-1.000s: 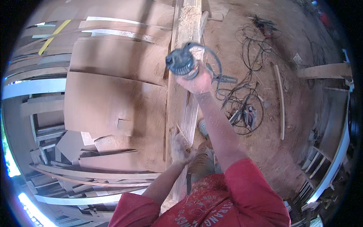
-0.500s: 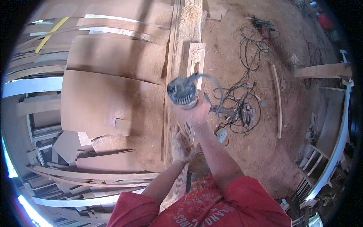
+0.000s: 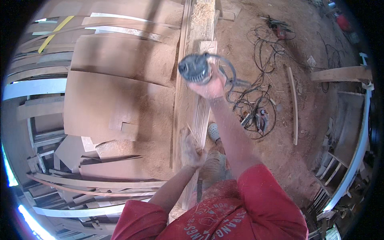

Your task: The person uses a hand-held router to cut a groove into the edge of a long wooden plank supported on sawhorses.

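My right hand (image 3: 210, 86) is closed round a dark corded router (image 3: 195, 69), partly blurred, its vented motor housing tilted to the left. Under it lies a long narrow board (image 3: 203, 120) with parallel grooves along its face; the tool's base is hidden. Closer to my body, my left hand (image 3: 191, 152) lies along the board's left side, its fingers stretched forward and loose. By those fingers a thin sliver of wood (image 3: 192, 131) sticks up at a slant. The board rests on a longer timber beam (image 3: 196, 34) strewn with shavings.
Large brown sheets (image 3: 120, 108) lie to the left, with stacked planks beyond. On the dusty floor at right are tangled black cables (image 3: 250, 104), another power tool (image 3: 278, 28), a small tool (image 3: 262, 120) and a loose wooden strip (image 3: 293, 104). A wooden post (image 3: 340, 75) juts in.
My right hand and the router have moved forward along the board, away from my body. My left hand has stayed in nearly the same place. A shoe now shows beside the board.
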`<state>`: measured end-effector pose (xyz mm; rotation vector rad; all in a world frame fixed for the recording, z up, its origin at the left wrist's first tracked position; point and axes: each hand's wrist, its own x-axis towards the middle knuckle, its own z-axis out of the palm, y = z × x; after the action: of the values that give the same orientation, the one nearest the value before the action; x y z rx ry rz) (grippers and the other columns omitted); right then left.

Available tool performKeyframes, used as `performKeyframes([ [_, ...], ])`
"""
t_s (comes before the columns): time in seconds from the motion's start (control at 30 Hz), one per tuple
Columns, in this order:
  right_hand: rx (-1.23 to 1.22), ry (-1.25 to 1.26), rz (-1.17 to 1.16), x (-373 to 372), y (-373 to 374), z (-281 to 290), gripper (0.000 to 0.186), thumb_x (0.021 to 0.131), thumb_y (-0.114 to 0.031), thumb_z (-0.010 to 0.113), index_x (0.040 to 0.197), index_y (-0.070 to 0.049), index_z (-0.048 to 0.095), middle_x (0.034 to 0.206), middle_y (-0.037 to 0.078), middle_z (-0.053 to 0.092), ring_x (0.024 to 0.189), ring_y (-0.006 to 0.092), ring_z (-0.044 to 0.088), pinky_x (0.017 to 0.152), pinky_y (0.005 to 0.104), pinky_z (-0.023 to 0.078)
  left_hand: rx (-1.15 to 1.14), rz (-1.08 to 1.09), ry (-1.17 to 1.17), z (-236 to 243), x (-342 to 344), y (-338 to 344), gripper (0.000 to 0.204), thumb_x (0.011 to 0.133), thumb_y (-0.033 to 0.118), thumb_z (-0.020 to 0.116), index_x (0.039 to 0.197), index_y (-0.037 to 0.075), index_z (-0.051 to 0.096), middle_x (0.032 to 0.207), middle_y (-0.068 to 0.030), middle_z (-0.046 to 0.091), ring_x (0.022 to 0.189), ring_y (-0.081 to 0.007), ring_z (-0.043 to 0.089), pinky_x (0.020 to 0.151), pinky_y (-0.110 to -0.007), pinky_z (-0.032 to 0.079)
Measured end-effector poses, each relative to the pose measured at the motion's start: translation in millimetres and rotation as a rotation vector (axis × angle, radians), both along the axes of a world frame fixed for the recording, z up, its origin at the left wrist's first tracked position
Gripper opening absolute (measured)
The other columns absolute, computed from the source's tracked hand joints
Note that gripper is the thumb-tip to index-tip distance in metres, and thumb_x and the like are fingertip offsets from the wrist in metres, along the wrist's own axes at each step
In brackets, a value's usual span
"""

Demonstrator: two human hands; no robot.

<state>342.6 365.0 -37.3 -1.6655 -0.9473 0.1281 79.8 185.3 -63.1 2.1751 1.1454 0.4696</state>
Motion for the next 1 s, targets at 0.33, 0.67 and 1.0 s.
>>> performKeyframes([
  [0.33, -0.289, 0.256, -0.059, -36.9, -29.1, 39.3, 0.065, 0.074, -0.044, 0.101, 0.114, 0.001, 0.077, 0.096, 0.017, 0.085, 0.091, 0.0276, 0.086, 0.081, 0.041, 0.069, -0.026, 0.016, 0.071, 0.8, -4.4, 1.2, 0.098, 0.085, 0.016, 0.08, 0.166, -0.002, 0.029, 0.175, -0.0396, 0.028, 0.164, -0.0603, 0.027, 0.134, -0.066, 0.025],
  [0.67, 0.074, -0.043, -0.027, -59.6, -46.7, 7.9, 0.07, 0.065, -0.041, 0.106, 0.113, 0.001, 0.075, 0.091, 0.014, 0.08, 0.078, 0.0302, 0.081, 0.074, 0.0412, 0.066, -0.026, 0.042, 0.116, -2.7, -15.1, -2.5, 0.101, 0.081, 0.015, 0.082, 0.165, 0.0, 0.027, 0.175, -0.0383, 0.029, 0.164, -0.0604, 0.026, 0.135, -0.066, 0.025],
  [1.0, -0.079, 0.04, -0.004, -0.1, 10.8, 3.5, 0.069, 0.063, -0.044, 0.102, 0.115, -0.006, 0.076, 0.107, 0.012, 0.084, 0.099, 0.03, 0.084, 0.09, 0.0429, 0.067, -0.028, 0.026, 0.08, 9.9, -3.8, 2.5, 0.098, 0.085, 0.017, 0.08, 0.165, -0.006, 0.029, 0.172, -0.0402, 0.032, 0.162, -0.0618, 0.029, 0.135, -0.067, 0.024],
])
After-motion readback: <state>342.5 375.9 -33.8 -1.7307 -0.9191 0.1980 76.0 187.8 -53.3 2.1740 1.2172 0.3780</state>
